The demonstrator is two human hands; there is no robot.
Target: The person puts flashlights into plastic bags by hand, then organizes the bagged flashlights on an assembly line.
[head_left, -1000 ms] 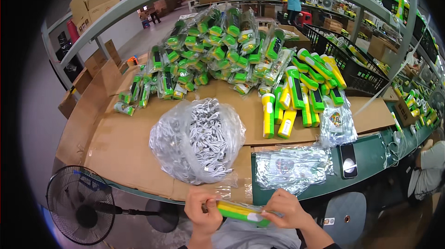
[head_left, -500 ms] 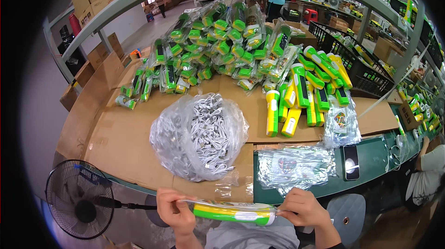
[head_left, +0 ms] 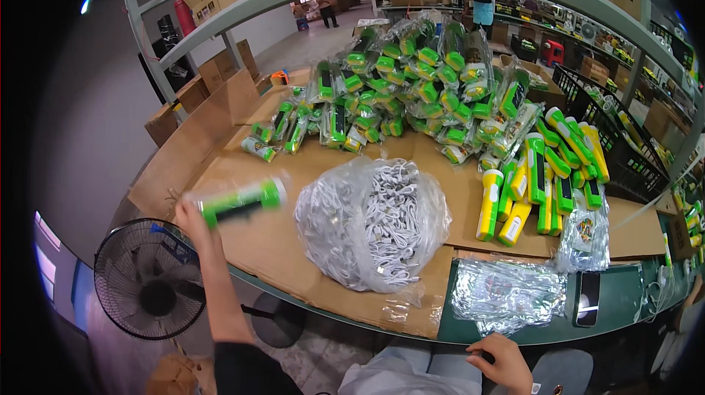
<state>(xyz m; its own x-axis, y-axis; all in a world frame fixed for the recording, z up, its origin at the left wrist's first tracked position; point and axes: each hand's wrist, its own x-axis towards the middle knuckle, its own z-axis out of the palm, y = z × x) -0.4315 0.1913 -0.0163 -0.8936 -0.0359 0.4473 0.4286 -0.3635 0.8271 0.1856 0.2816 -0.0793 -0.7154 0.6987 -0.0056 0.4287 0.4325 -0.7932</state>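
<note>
Grasping one end of a green flashlight (head_left: 253,198), the person's left hand (head_left: 194,220) holds it above the cardboard (head_left: 253,242), left of the bag of white cables (head_left: 332,227); blur hides whether it is bagged. The right hand (head_left: 507,363) is near the table edge, loosely curled with nothing visible in it. Much looks done: a large heap of bagged flashlights (head_left: 427,90) stands at the back. Seemingly left are fewer bare flashlights (head_left: 536,169), behind some clear packets (head_left: 507,293)

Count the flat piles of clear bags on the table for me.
2: one pile on the green tabletop, left of the phone; another pile behind the phone, beside the loose flashlights. Some may be hidden.
</note>
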